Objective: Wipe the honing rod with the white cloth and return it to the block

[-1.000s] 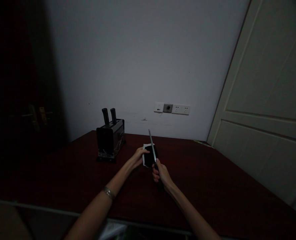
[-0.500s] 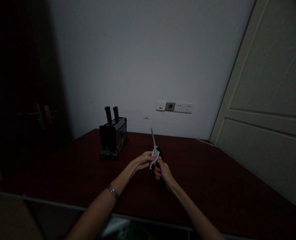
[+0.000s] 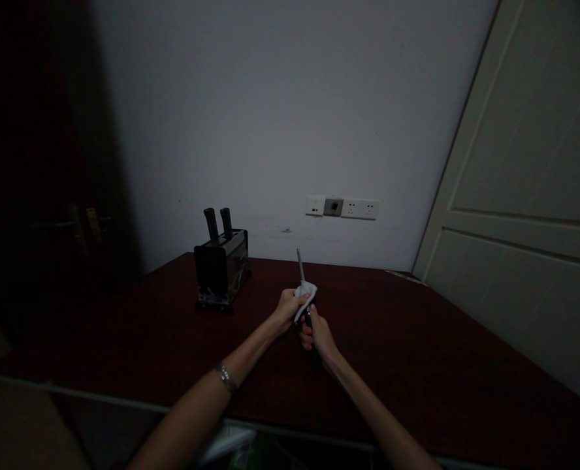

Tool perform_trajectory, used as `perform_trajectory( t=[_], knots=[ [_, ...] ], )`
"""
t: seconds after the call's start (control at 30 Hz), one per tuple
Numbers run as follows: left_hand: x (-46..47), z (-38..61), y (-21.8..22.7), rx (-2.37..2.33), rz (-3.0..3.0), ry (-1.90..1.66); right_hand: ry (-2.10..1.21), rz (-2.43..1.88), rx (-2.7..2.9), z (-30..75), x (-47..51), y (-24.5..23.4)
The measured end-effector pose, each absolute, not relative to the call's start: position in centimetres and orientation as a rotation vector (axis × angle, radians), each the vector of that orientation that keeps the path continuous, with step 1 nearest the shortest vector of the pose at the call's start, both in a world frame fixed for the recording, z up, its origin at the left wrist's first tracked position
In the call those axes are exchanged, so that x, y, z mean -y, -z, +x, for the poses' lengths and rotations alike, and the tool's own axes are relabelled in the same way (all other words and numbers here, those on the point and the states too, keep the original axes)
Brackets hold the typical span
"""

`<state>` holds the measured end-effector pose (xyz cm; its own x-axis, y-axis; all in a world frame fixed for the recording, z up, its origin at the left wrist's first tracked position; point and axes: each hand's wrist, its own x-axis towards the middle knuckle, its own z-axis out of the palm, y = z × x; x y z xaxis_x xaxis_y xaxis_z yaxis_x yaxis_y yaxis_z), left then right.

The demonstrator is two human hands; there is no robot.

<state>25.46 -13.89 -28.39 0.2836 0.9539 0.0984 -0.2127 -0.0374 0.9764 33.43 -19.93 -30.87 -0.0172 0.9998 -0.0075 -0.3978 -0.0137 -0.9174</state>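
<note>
My right hand (image 3: 319, 338) grips the black handle of a thin, straight metal rod (image 3: 300, 265) that looks like a sharpening steel. The rod points up and away from me, tilted slightly left. A white cloth (image 3: 306, 291) is wrapped around its lower part, just above the handle. My left hand (image 3: 289, 307) pinches that cloth around the rod, with the thumb on top. Cloth and fingers hide the base of the rod, and a black part shows beside the cloth. A metal bracelet (image 3: 226, 376) circles my left forearm.
A dark, shiny knife block (image 3: 228, 267) with two black handles (image 3: 219, 224) sticking up stands to the left on the reddish-brown table (image 3: 398, 339). Wall sockets (image 3: 358, 209) sit behind the table. A pale door panel (image 3: 520, 196) rises on the right.
My left hand has turned and risen slightly, its fingers closing more around the cloth. The cloth has folded over and shifted a little upward. My right hand is almost unchanged.
</note>
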Motion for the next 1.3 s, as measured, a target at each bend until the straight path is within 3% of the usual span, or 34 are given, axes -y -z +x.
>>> perform_trajectory(
  t=[0.8, 1.13, 1.3],
  knots=[
    [4.3, 24.8, 21.0, -1.117, 1.105, -1.283, -1.404, -0.990, 0.941, 32.9, 21.0, 30.4],
    [3.1, 24.0, 21.5, -0.846, 0.934, -1.489, -1.563, -0.886, 0.882, 33.4, 21.4, 30.2],
    [5.4, 23.2, 24.3, -0.700, 0.925, -1.366, -1.671, -0.673, 0.806, 34.1, 21.4, 29.5]
  ],
)
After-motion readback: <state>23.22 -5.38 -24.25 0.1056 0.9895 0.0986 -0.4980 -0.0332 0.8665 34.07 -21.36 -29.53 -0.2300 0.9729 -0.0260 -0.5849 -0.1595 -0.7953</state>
